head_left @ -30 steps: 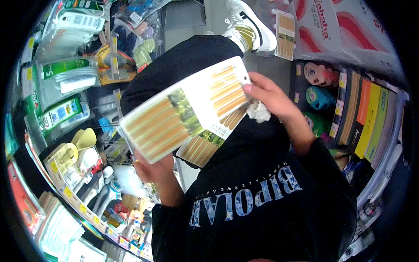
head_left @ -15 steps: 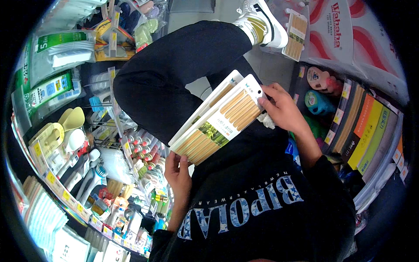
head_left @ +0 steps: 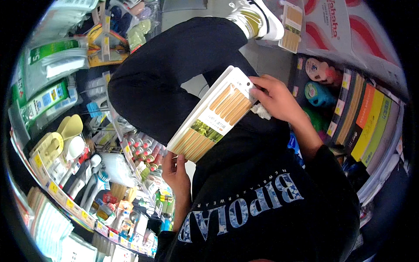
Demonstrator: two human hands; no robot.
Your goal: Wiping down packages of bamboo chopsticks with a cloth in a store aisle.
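Several green-and-clear packs (head_left: 48, 96) hang at far left. Below them, pale yellow-green spoons (head_left: 72, 126) stand on a shelf edged with price tags (head_left: 70, 203). Next along, a white brush (head_left: 101, 181) with blue bristles leans among mixed kitchen goods.

Left hand (head_left: 176, 177): grip pinches the lower end of the chopstick pack (head_left: 214, 120), thumb at the front. Pack lies slantwise between the two hands, above the lap, printed face up, its lower end toward the left. White card, pale wooden sticks, a green leafy band across the middle. A second white card edge (head_left: 218, 83) shows along its left side, mostly hidden behind.

Crumpled white scrap (head_left: 261, 112) just below the right hand (head_left: 277, 98); cannot tell whether the hand holds it. Right grip pinches the pack's upper corner, near the punched hole.

White shoe (head_left: 270, 28) above, another chopstick pack (head_left: 291, 26) lying just right of it. Then pink (head_left: 319, 70) and blue (head_left: 317, 93) bottles on a low shelf, a red-and-white carton (head_left: 362, 30) above. Orange, yellow and green boxes (head_left: 371, 122) stand upright in a row at far right.
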